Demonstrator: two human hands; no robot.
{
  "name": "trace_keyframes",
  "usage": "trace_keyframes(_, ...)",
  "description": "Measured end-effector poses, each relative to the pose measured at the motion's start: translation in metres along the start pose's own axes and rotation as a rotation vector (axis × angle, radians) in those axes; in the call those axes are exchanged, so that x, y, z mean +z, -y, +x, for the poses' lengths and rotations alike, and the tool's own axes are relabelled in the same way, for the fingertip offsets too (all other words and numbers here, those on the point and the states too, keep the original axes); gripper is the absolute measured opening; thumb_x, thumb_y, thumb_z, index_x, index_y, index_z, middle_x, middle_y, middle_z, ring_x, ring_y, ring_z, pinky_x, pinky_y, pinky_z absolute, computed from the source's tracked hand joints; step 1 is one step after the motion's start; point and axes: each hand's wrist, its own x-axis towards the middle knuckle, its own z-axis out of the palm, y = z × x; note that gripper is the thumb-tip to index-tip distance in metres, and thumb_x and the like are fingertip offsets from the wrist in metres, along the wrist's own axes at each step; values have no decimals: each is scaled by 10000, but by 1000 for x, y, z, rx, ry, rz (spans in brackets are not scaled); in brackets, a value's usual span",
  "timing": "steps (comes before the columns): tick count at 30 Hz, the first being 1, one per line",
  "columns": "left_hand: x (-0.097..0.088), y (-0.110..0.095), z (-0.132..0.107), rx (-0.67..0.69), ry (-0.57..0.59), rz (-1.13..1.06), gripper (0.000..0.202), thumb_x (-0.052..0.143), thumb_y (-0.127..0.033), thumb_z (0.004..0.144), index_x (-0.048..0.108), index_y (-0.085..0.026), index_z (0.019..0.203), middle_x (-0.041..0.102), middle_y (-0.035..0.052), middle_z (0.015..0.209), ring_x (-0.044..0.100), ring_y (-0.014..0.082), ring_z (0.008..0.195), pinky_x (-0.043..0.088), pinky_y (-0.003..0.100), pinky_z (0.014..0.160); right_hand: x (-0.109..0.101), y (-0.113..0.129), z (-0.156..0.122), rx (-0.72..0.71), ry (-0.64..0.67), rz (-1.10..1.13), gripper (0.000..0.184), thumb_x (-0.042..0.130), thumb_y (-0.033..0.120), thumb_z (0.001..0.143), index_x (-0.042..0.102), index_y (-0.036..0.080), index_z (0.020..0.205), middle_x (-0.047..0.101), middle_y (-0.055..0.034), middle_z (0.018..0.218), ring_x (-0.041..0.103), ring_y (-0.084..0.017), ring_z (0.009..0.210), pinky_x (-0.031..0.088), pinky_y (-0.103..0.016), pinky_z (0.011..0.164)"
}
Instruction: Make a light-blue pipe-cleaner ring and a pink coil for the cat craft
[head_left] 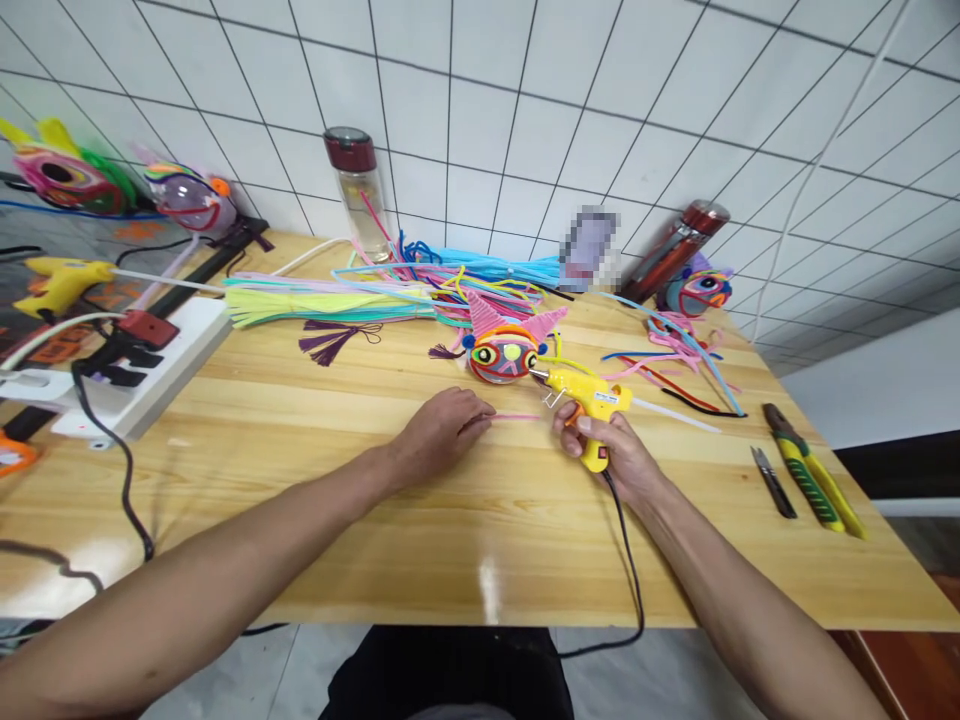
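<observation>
My right hand [616, 446] is wrapped round the handle of a yellow hot glue gun [585, 388], a finger at its orange trigger. The nozzle points left, close to a round, decorated animal-face ball [501, 352] with pink pipe-cleaner ears. A white glue stick [675, 414] sticks out of the gun's back. Just above the table, my left hand [448, 432] is closed in a pinch on one end of a short pink pipe cleaner [517, 416]. Its other end reaches toward the right hand.
Bundles of pipe cleaners [330, 303] lie along the back, with purple tassels [330, 342] before them. A glass bottle [360, 200] and a red flask [679, 245] stand by the wall. Pliers [810, 475] and snips [772, 482] lie right; a power strip [150, 370] lies left.
</observation>
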Motion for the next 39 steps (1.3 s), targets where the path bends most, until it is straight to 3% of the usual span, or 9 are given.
trace_keyframes(11,0,-1,1,28,-63,1,140,591,-175,982,711,-170,908,704,59,883,635,201,901,504,331,875,-8,-7,7,-35,-55,46,318,865,416,692,764,180,879,715,-24,835,529,-71,525,399,-222,520)
trace_keyframes(30,4,-3,1,-33,-56,-9,158,589,-203,977,733,-177,918,714,46,875,662,171,853,499,279,819,-18,-3,11,-176,-197,40,293,762,363,688,719,157,891,705,-29,773,522,-87,515,416,-238,514)
trace_keyframes(39,6,-2,2,-24,-59,24,172,579,-178,971,740,-180,908,741,48,895,684,169,861,507,271,826,-14,13,0,-150,-271,-85,332,711,485,699,705,168,798,675,-47,714,531,-137,559,380,-267,512)
